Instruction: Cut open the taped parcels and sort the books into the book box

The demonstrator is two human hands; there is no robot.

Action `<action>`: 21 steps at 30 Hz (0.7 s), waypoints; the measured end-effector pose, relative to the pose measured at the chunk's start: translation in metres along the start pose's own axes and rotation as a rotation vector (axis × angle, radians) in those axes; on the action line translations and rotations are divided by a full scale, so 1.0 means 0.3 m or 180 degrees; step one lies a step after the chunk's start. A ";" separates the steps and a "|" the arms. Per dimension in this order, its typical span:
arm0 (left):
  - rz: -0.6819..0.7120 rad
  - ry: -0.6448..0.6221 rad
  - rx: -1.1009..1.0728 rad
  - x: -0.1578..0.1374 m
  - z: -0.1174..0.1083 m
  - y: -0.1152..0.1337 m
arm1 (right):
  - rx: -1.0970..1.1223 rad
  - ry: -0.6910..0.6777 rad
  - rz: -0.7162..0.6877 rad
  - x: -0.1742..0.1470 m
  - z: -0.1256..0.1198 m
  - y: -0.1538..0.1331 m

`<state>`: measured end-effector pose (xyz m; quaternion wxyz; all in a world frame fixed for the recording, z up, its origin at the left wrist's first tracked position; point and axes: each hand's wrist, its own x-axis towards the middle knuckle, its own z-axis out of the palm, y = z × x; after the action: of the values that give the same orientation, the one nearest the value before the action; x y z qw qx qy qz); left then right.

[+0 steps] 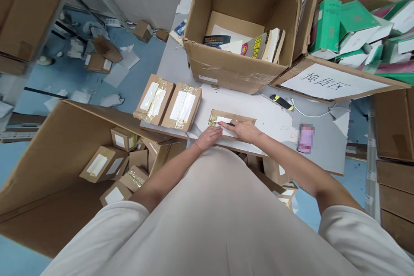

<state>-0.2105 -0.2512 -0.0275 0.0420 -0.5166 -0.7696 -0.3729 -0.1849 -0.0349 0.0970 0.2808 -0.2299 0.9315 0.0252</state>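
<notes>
A flat cardboard box (239, 118) with a white label and clear tape at its left end lies on the white table in front of me. My left hand (208, 138) rests on the box's near left edge, fingers stretched out and holding nothing. Over the box's top, my right hand (242, 130) is closed on a slim dark-handled knife (231, 124), with the forefinger pointing along it. Its thin tip points left at the taped end; whether it has gone into the tape is too small to tell. Two taped, labelled boxes (182, 105) stand to the left.
Behind is a tall open carton (236, 69) with books. Right of it, a carton (336, 84) holds green boxes. A black-yellow cutter (281, 102), a white cable (310, 114) and a blurred pink object (305, 139) lie rightward. A large carton (58, 146) of small parcels stands lower left.
</notes>
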 end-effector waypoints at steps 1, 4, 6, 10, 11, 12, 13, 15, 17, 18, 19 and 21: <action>-0.0015 0.0000 -0.0019 0.000 0.002 -0.002 | 0.0011 0.0003 0.0005 0.007 0.003 -0.004; 0.0023 0.0068 -0.0045 0.000 0.009 -0.007 | 0.0047 -0.0009 0.0038 0.015 0.010 -0.011; 0.0089 0.0116 0.0015 0.000 0.012 -0.010 | 0.0065 -0.0028 0.0049 0.016 0.014 -0.013; 0.0104 0.0074 0.0128 0.001 0.011 -0.011 | 0.0079 -0.0020 0.0053 0.019 0.022 -0.013; 0.0090 0.0057 0.0115 0.001 0.011 -0.012 | 0.0098 -0.0025 0.0034 0.018 0.025 -0.012; 0.0068 0.0036 0.0086 0.000 0.011 -0.012 | 0.0114 -0.0036 0.0029 0.016 0.031 -0.011; 0.0046 0.0017 0.0051 0.000 0.011 -0.013 | 0.0120 -0.0049 0.0036 0.013 0.037 -0.009; 0.0003 -0.0020 0.0008 -0.001 0.014 -0.016 | 0.0106 -0.0062 0.0060 0.004 0.051 -0.004; -0.0001 -0.0012 0.0015 -0.001 0.018 -0.019 | 0.0068 -0.0058 0.0101 -0.008 0.066 0.001; 0.0007 0.0002 0.0030 -0.001 0.020 -0.019 | 0.0048 -0.0062 0.0123 -0.016 0.073 0.005; 0.0009 0.0013 0.0044 -0.001 0.022 -0.020 | 0.0035 -0.0071 0.0137 -0.025 0.078 0.009; -0.0010 -0.0012 0.0054 -0.001 0.024 -0.020 | 0.0026 -0.0131 0.0156 -0.045 0.081 0.016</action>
<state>-0.2130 -0.2482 -0.0360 0.0443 -0.5157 -0.7736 -0.3655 -0.1648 -0.0207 0.0833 0.3001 -0.2053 0.9310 0.0331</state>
